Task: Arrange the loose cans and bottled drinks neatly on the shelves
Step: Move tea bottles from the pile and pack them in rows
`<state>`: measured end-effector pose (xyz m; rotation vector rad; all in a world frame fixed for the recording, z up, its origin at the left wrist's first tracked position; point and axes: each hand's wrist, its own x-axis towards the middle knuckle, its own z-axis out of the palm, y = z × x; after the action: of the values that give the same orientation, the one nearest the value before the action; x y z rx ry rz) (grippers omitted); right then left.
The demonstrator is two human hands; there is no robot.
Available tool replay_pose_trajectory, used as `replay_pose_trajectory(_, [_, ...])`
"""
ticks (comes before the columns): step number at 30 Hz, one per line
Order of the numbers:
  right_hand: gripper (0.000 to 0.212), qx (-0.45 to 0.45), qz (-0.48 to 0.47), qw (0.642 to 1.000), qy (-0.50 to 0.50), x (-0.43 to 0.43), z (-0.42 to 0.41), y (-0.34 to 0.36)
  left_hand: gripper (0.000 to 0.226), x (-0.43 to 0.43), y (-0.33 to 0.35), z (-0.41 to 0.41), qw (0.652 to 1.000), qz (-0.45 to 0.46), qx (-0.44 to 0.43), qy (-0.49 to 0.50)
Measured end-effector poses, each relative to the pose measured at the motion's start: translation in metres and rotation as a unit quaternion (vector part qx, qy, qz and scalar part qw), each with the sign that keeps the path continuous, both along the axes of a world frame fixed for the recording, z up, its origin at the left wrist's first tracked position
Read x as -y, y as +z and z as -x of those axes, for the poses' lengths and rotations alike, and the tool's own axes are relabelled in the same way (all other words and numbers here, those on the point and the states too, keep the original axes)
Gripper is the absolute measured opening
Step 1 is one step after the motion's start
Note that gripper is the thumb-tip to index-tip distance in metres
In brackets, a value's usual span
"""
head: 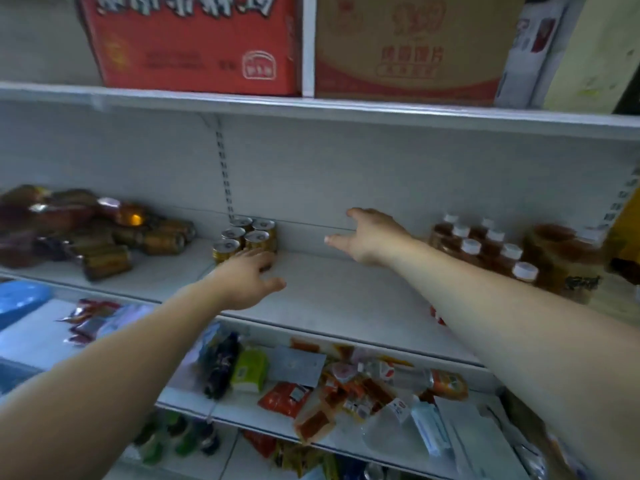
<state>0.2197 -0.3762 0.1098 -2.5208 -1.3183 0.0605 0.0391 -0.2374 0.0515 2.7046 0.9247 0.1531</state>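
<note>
Red printed cardboard carton (194, 43) and brown cardboard carton (408, 46) stand side by side up top, white-and-red box (533, 46) just right of them. Low down lies a jumble of red-orange snack packets (311, 403), a green packet (250, 370) and a flat grey card (298, 365); blue plastic object (20, 299) at far left.

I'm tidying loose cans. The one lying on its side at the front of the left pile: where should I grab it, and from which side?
I'd grip the can round the middle of its body, from above and the front. It lies on its side at the pile's front edge, so its curved side is exposed; other cans crowd behind.
</note>
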Motion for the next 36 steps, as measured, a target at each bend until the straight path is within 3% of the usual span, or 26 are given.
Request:
replay_pose_trajectory(8, [0.086,-0.020,0.013,0.995,0.092,-0.157,0.141,-0.004,0.075,-0.092,0.018,0.166,0.997,-0.018,-0.029,0.065])
replay_pose_trajectory(14, [0.084,-0.028,0.007,0.986,0.166,-0.245,0.214,-0.013,0.070,-0.144,0.014,0.231,0.994,-0.007,-0.036,0.105])
replay_pose_trajectory(28, [0.079,-0.063,0.004,0.982,0.179,-0.475,0.211,-0.046,0.070,-0.349,-0.002,0.241,0.983,0.002,-0.052,0.178])
replay_pose_trajectory(36, [0.080,-0.071,0.051,0.985,0.148,-0.591,0.199,-0.059,0.059,-0.456,-0.006,0.227,0.985,-0.077,-0.047,0.147])
